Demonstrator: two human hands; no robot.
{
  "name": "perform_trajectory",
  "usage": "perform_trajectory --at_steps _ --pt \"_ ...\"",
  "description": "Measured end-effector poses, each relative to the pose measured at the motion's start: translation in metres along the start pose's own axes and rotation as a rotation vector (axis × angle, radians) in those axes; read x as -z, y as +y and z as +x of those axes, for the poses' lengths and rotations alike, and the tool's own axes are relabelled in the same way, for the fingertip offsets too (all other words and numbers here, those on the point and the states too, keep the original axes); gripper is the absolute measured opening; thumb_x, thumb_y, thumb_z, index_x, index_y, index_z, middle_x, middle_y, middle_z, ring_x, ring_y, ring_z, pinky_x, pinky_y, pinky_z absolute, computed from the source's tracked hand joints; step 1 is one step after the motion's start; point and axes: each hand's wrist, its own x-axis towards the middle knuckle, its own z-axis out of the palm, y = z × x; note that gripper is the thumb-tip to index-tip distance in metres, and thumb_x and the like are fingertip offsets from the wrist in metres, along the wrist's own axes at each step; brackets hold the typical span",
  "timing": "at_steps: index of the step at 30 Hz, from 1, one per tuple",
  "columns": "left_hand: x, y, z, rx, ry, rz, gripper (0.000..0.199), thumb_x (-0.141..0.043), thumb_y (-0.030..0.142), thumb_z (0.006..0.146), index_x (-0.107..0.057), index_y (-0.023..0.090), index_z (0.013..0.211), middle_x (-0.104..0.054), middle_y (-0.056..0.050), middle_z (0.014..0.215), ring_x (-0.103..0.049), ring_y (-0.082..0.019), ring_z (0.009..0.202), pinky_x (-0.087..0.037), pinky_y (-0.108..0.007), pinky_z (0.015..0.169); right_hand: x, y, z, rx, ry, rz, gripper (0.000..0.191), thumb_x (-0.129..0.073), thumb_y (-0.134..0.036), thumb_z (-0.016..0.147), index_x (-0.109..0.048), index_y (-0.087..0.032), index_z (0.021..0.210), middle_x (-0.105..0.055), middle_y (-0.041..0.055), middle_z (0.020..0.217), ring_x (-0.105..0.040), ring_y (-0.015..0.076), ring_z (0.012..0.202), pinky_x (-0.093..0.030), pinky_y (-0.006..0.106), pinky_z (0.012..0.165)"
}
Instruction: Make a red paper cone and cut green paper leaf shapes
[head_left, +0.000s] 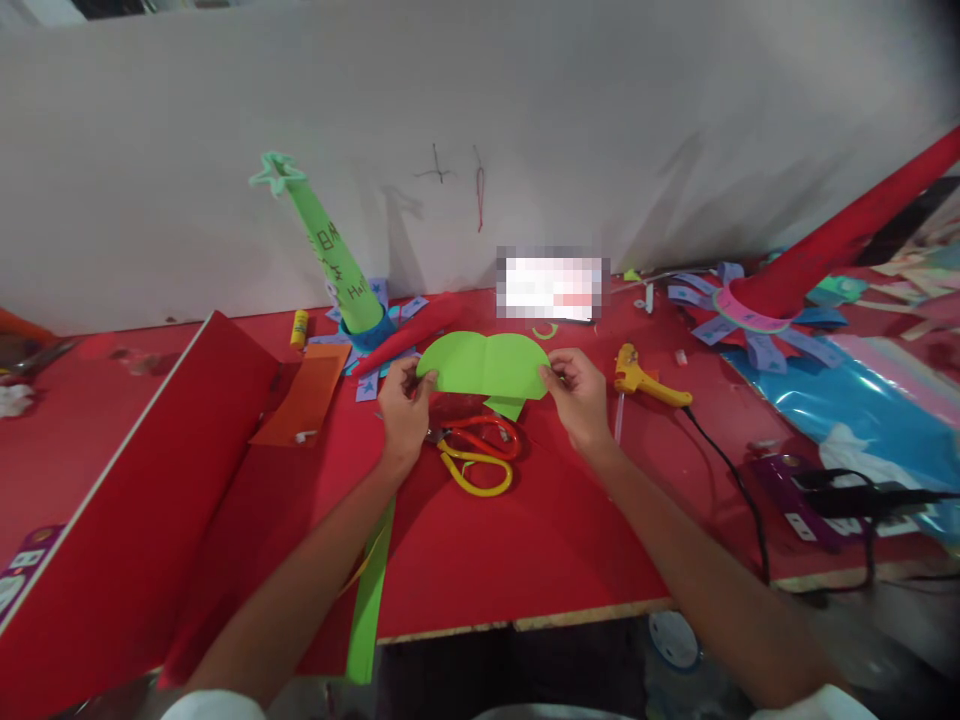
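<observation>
A green paper piece (484, 366) with two rounded humps and a centre crease is stretched between my hands above the red table. My left hand (406, 400) pinches its left end, and my right hand (577, 393) pinches its right end. Just below the paper lie scissors (480, 462) with one red and one yellow handle loop. A smaller green scrap (506, 407) shows under the paper's lower edge. Right of my right hand, a yellow glue gun (646, 381) rests on the table.
Behind stands a green paper cone (330, 248) with a star top; a red cone (847, 240) leans at right. A red board (142, 500) and orange paper (306, 393) lie left, a purple power strip (802, 503) right. A lit screen (551, 288) stands by the wall.
</observation>
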Motion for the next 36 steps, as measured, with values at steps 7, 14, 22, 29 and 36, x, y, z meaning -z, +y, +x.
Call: perform_trajectory --at_steps 7,14,22,29,36 --pt "0.0033 -0.0017 0.0022 -0.011 -0.018 0.026 0.033 -0.077 0.047 0.089 -0.064 0.020 0.104 -0.056 0.003 0.077 -0.054 -0.013 0.068 -0.044 -0.023 0.063 0.0030 -0.0027 -0.0012 0.099 -0.021 0.018 0.029 -0.074 -0.045 0.093 -0.070 -0.025 0.113 -0.051 -0.0051 0.068 -0.048 0.0143 0.063 -0.037 0.029 0.060" --pt "0.0046 -0.0032 0.0047 -0.061 -0.136 -0.020 0.045 -0.067 0.055 0.099 -0.067 0.022 0.130 -0.065 -0.005 0.100 -0.056 -0.015 0.078 -0.050 -0.027 0.073 0.0034 -0.0020 -0.0002 0.089 -0.023 0.035 0.029 -0.074 -0.043 0.093 -0.074 -0.025 0.116 -0.051 -0.0046 0.069 -0.047 0.0140 0.063 -0.038 0.029 0.059" --pt "0.0058 -0.0069 0.0055 -0.168 -0.179 0.051 0.050 -0.062 0.055 0.103 -0.068 0.023 0.141 -0.070 -0.011 0.120 -0.056 -0.015 0.080 -0.051 -0.030 0.076 0.0029 0.0046 0.0007 0.111 -0.013 0.032 0.025 -0.072 -0.038 0.094 -0.076 -0.025 0.116 -0.051 -0.0042 0.072 -0.046 0.0130 0.064 -0.040 0.029 0.062" --pt "0.0066 -0.0052 0.0052 -0.182 -0.184 0.087 0.044 -0.061 0.049 0.105 -0.071 0.021 0.137 -0.069 -0.010 0.112 -0.062 -0.020 0.094 -0.053 -0.033 0.085 0.0034 0.0038 0.0010 0.089 -0.009 0.040 0.025 -0.073 -0.038 0.093 -0.076 -0.025 0.115 -0.051 -0.0037 0.073 -0.047 0.0134 0.065 -0.040 0.029 0.061" --pt "0.0060 -0.0037 0.0049 -0.185 -0.152 0.082 0.037 -0.062 0.047 0.104 -0.073 0.022 0.128 -0.068 -0.012 0.120 -0.065 -0.022 0.098 -0.056 -0.033 0.084 0.0030 0.0026 0.0002 0.065 -0.026 0.034 0.029 -0.073 -0.043 0.093 -0.075 -0.026 0.116 -0.052 -0.0028 0.074 -0.047 0.0148 0.066 -0.040 0.030 0.061"
